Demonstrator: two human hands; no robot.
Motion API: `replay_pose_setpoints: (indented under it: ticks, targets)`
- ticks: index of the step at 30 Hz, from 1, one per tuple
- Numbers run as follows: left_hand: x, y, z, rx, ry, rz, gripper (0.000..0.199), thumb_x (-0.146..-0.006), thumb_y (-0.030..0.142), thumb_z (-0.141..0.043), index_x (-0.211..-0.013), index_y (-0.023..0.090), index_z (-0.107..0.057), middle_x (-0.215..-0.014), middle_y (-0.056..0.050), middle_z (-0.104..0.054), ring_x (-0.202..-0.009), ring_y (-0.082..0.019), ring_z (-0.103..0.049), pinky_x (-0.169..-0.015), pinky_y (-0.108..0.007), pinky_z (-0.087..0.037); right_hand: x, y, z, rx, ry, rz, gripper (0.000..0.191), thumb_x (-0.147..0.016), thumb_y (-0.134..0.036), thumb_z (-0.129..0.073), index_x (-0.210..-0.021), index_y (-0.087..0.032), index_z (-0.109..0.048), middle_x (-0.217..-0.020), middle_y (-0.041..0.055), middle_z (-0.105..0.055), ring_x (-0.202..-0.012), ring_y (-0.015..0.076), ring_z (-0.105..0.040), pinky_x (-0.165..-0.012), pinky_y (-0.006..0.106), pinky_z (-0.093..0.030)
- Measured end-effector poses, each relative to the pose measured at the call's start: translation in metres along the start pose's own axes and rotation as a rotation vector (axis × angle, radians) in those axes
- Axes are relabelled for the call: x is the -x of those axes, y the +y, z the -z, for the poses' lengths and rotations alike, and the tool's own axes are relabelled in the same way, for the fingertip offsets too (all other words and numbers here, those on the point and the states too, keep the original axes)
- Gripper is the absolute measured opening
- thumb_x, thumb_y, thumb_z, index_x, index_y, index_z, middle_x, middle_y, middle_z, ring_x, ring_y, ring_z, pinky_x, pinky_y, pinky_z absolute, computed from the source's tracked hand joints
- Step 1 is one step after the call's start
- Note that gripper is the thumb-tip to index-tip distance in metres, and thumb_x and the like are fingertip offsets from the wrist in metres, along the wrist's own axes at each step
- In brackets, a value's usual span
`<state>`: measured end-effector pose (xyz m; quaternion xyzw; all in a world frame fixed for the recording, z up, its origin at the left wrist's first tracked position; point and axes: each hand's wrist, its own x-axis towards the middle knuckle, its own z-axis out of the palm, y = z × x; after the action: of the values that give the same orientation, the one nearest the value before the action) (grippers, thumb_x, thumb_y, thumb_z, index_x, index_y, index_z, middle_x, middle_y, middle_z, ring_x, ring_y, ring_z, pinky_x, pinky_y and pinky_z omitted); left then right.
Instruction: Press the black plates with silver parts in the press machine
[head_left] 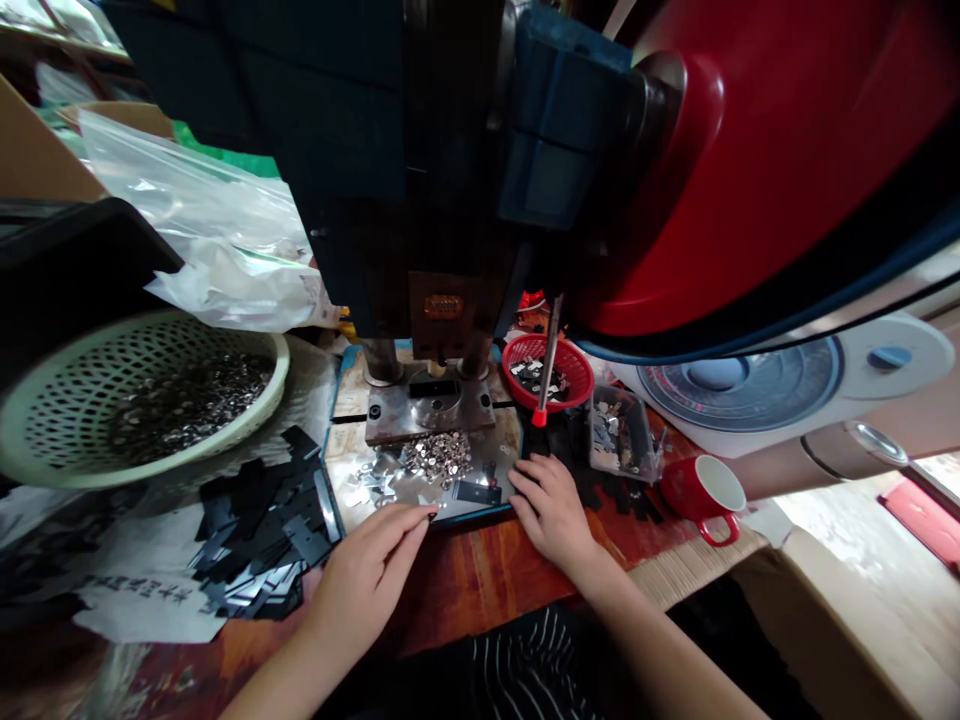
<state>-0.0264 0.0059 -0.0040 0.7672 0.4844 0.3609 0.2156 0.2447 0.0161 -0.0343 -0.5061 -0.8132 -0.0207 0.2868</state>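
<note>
Pinching a dark bit (432,516), left hand (373,562) at plate's (411,488) front edge. Right hand (555,510) open at front right corner.

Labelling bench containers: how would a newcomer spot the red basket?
Find the big red wheel. Just off its lower left sits the red basket, beside the clear box. Slotted sides distinguish it from the red mug, colour from the pale green basket.

black garment (525,665) with thin, wavy white stripes, bare forearms (637,625)
</note>
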Motion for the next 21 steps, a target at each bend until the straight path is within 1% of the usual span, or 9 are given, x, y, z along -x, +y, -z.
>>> replay_pose_setpoints:
  ticks: [3,6,8,9,12,15,18,21]
  targets:
    - [-0.006,0.0,0.004,0.041,0.023,0.06,0.025,-0.09,0.034,-0.049,-0.105,0.025,-0.066,-0.098,-0.003,-0.069,-0.09,-0.019,-0.065,-0.081,-0.03,-0.053,0.007,-0.006,-0.002,-0.028,0.022,0.045,0.022,-0.089,-0.021,-0.055,-0.108,-0.025,-0.064,-0.106,0.0049,-0.067,-0.11,0.0217,-0.054,-0.102,0.047,-0.04]
    - [-0.013,0.001,0.011,0.095,0.073,0.185,0.028,-0.088,0.038,-0.052,-0.109,0.024,-0.065,-0.099,-0.004,-0.069,-0.086,-0.019,-0.066,-0.076,-0.03,-0.054,0.01,-0.014,-0.004,-0.055,0.073,0.03,0.02,-0.089,-0.015,-0.053,-0.101,-0.024,-0.064,-0.095,0.0032,-0.068,-0.103,0.0201,-0.057,-0.101,0.046,-0.04]
    - [-0.02,0.0,0.016,0.136,0.103,0.238,0.028,-0.087,0.04,-0.053,-0.104,0.022,-0.066,-0.097,-0.004,-0.07,-0.082,-0.019,-0.067,-0.072,-0.029,-0.055,0.004,-0.02,-0.005,-0.084,0.102,-0.007,0.017,-0.089,-0.014,-0.052,-0.095,-0.024,-0.064,-0.09,0.003,-0.067,-0.097,0.0199,-0.058,-0.099,0.046,-0.04]
    - [-0.024,-0.001,0.018,0.15,0.111,0.242,0.027,-0.086,0.04,-0.053,-0.1,0.022,-0.067,-0.095,-0.004,-0.07,-0.081,-0.019,-0.066,-0.071,-0.029,-0.055,-0.003,-0.023,-0.006,-0.103,0.114,-0.028,0.016,-0.089,-0.015,-0.051,-0.093,-0.023,-0.064,-0.088,0.0032,-0.066,-0.094,0.0199,-0.058,-0.098,0.046,-0.041]
    - [-0.038,-0.004,0.025,0.149,0.11,0.207,0.025,-0.086,0.039,-0.052,-0.094,0.022,-0.069,-0.093,-0.005,-0.069,-0.084,-0.019,-0.066,-0.072,-0.03,-0.055,-0.04,-0.031,-0.009,-0.162,0.163,-0.127,0.014,-0.089,-0.021,-0.051,-0.087,-0.023,-0.065,-0.087,0.0045,-0.064,-0.089,0.0205,-0.057,-0.089,0.043,-0.044]
    - [-0.054,-0.009,0.029,0.138,0.129,0.235,0.026,-0.085,0.038,-0.054,-0.098,0.022,-0.069,-0.095,-0.005,-0.069,-0.084,-0.02,-0.066,-0.076,-0.034,-0.054,-0.092,-0.04,-0.014,-0.226,0.243,-0.236,0.016,-0.088,-0.027,-0.054,-0.081,-0.023,-0.068,-0.088,0.006,-0.062,-0.088,0.0216,-0.056,-0.083,0.04,-0.045]
    - [-0.067,-0.013,0.032,0.174,0.157,0.317,0.029,-0.082,0.041,-0.056,-0.1,0.02,-0.068,-0.09,-0.005,-0.071,-0.078,-0.021,-0.067,-0.073,-0.035,-0.055,-0.138,-0.045,-0.022,-0.269,0.327,-0.23,0.015,-0.085,-0.028,-0.059,-0.077,-0.023,-0.07,-0.089,0.0057,-0.061,-0.09,0.022,-0.054,-0.083,0.039,-0.044]
    - [-0.075,-0.014,0.035,0.221,0.157,0.35,0.029,-0.082,0.042,-0.057,-0.098,0.02,-0.068,-0.083,-0.003,-0.072,-0.075,-0.021,-0.067,-0.071,-0.034,-0.055,-0.166,-0.046,-0.032,-0.213,0.315,-0.217,0.012,-0.084,-0.027,-0.062,-0.077,-0.023,-0.071,-0.091,0.0056,-0.062,-0.094,0.023,-0.053,-0.088,0.04,-0.042]
